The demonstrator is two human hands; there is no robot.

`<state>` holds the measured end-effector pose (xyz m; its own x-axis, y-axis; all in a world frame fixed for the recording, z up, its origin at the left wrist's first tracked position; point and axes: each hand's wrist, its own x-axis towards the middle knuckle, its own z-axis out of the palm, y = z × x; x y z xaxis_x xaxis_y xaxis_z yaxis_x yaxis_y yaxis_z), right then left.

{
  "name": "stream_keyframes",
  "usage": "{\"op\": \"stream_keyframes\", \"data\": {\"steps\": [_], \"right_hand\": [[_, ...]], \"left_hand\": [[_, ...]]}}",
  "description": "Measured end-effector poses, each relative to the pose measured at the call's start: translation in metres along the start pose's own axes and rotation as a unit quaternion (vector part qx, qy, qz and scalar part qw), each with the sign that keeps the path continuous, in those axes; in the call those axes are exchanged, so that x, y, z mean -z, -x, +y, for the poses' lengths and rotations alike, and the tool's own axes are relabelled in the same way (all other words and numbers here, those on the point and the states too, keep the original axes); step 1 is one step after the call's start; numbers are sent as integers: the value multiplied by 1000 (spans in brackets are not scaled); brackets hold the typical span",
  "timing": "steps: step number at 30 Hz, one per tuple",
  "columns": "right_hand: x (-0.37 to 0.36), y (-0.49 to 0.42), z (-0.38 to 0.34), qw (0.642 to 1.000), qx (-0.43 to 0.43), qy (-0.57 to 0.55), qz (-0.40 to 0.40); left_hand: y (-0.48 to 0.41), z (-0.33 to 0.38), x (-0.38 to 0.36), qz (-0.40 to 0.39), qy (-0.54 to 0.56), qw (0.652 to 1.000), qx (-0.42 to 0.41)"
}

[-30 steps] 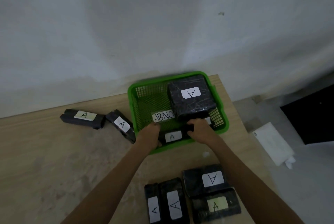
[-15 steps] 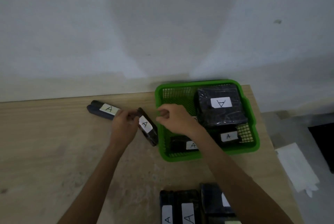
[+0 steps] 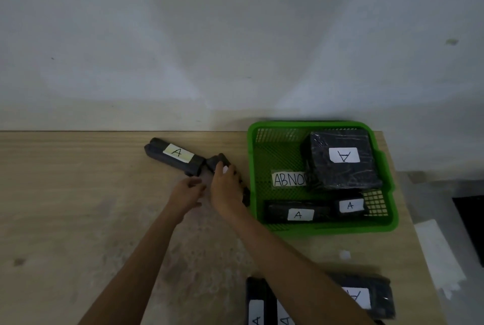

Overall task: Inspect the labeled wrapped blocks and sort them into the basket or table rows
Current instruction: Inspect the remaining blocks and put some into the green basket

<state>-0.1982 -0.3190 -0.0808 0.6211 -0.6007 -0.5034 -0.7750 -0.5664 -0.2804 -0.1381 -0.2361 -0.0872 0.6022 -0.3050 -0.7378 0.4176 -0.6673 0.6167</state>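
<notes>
My right hand (image 3: pixel 225 188) lies over a slim black wrapped block (image 3: pixel 218 161) on the table, just left of the green basket (image 3: pixel 327 226), with its fingers curled on the block and covering the label. My left hand (image 3: pixel 187 192) hovers beside it with loosely curled fingers, holding nothing. Another long block labelled A (image 3: pixel 174 158) lies behind, touching the gripped one. The basket holds a large block labelled A (image 3: pixel 343 159), two slim labelled blocks (image 3: pixel 298 213) along its front wall, and an "ABNO" tag (image 3: pixel 289 180).
Several labelled blocks (image 3: pixel 366 297) lie in a row at the near table edge, partly hidden by my right forearm. The wooden table (image 3: pixel 65 220) ends at a white wall behind. White paper (image 3: pixel 440 254) lies on the floor to the right.
My right hand left the basket and moved left onto the slim block beside it. My left hand let go of that block and drew back slightly. The camera view shifted left.
</notes>
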Motion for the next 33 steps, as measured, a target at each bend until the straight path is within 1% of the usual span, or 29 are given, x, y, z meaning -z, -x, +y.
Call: {"op": "stream_keyframes", "data": {"steps": [3,6,12,15,21,23,25,27,29,31,33], "right_hand": [[-5,4,0,999,-2,31,21],[-1,13,1,999,14,18,32],[12,40,-7,998,28,-13,48],[24,66,-14,996,74,-48,29],[62,121,-14,978,201,-46,21],[76,141,-6,967,243,-69,35],[90,160,5,955,273,-91,73],[104,180,20,949,270,-116,115],[119,199,37,945,245,-167,136],[134,218,55,940,207,-239,127],[148,237,72,930,161,-319,83]], "left_hand": [[2,2,2,-16,39,999,18],[8,4,4,-34,70,996,36],[27,0,12,-52,110,992,32],[46,1,19,-49,148,988,13],[104,6,46,-37,243,967,-60],[128,8,53,-43,251,963,-88],[154,10,56,-46,259,958,-117],[179,13,58,-44,275,950,-143],[205,16,58,-41,296,940,-167],[229,18,57,-39,312,931,-189],[253,18,54,-42,325,921,-210]]}}
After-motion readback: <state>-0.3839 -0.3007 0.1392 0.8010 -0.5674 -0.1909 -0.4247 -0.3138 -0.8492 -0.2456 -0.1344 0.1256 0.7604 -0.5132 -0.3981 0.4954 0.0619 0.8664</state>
